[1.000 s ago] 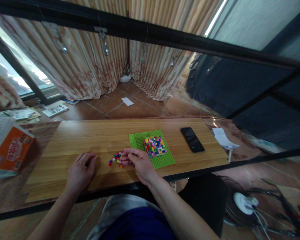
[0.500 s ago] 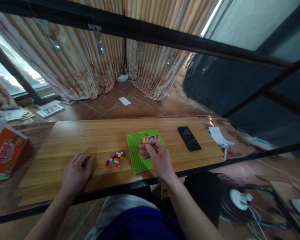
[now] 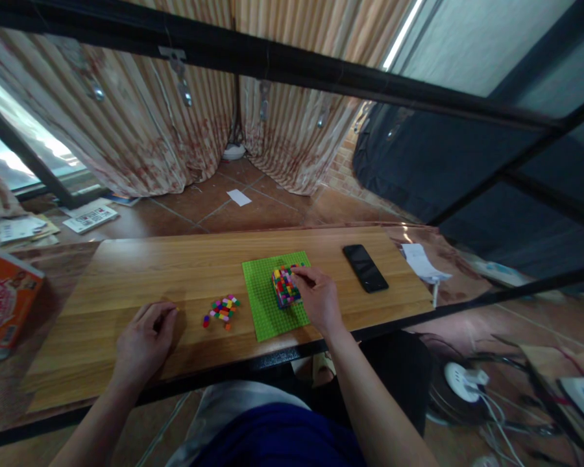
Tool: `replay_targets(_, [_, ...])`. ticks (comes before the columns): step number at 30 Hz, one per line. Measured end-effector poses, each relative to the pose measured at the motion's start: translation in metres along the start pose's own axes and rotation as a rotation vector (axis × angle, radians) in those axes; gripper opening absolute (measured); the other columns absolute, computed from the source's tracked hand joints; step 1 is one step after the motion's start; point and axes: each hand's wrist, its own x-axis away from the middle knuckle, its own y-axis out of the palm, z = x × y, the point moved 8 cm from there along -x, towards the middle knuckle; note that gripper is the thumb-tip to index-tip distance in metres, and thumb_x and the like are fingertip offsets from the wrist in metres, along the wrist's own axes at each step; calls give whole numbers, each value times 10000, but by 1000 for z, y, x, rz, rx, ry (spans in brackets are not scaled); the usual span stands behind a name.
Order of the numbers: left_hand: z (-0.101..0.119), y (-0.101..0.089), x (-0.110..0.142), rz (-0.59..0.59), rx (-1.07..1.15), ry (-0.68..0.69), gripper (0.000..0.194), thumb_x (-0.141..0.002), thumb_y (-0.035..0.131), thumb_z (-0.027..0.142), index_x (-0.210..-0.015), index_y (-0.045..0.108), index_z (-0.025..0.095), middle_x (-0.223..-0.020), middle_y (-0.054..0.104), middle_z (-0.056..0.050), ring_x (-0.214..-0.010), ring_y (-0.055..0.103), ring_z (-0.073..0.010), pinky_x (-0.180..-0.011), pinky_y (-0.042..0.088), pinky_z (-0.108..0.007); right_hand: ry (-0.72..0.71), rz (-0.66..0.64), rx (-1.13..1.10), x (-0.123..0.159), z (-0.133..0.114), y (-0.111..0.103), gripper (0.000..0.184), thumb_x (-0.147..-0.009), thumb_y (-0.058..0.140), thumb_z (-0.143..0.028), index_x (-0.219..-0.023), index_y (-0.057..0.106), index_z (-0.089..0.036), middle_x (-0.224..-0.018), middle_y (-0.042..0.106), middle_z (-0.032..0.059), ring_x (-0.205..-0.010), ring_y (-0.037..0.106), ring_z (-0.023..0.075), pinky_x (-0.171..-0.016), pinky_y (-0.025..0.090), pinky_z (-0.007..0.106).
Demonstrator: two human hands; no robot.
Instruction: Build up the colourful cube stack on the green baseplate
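A block built of many-coloured toy bricks (image 3: 283,287) stands on the green studded baseplate (image 3: 261,305). My right hand (image 3: 320,298) is over the plate's right side, thumb and fingers pinched at the block's upper right edge; whatever lies between the fingertips is hidden. On the wood left of the plate lies a small pile of loose toy bricks (image 3: 224,309). My left hand (image 3: 145,337) rests on the table left of that pile, fingers curled and pinched, with a tiny yellow-orange brick just showing at the fingertips.
A black phone (image 3: 366,267) lies on the wooden table (image 3: 175,259), right of the plate. An orange and white carton (image 3: 7,301) stands off the left end. Paper (image 3: 418,261) lies by the right end. A dark metal bar (image 3: 292,65) crosses overhead.
My right hand has moved slightly right and tipped, uncovering the brick block it was in front of. My left hand stays pinched on the table. The view has shifted slightly.
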Motion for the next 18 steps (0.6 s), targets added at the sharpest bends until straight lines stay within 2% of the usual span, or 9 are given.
replay_targets(8, [0, 0, 0, -1, -3, -13, 309, -898, 411, 451, -907, 609, 212, -981, 683, -89, -914, 653, -252, -810, 521, -375, -115, -75, 321, -10, -8, 18, 206, -885, 548, -174, -941, 743, -212, -928, 717, 58, -875, 656, 186, -815, 497, 316])
replay_targets(18, [-2, 1, 0, -13, -6, -36, 324, -901, 401, 450, -908, 616, 207, -990, 684, -90, -937, 649, -253, -817, 516, -378, -167, -113, 391, -16, -4, 28, 214, -897, 546, -200, -925, 754, -243, -874, 702, 55, -876, 643, 205, -823, 492, 352])
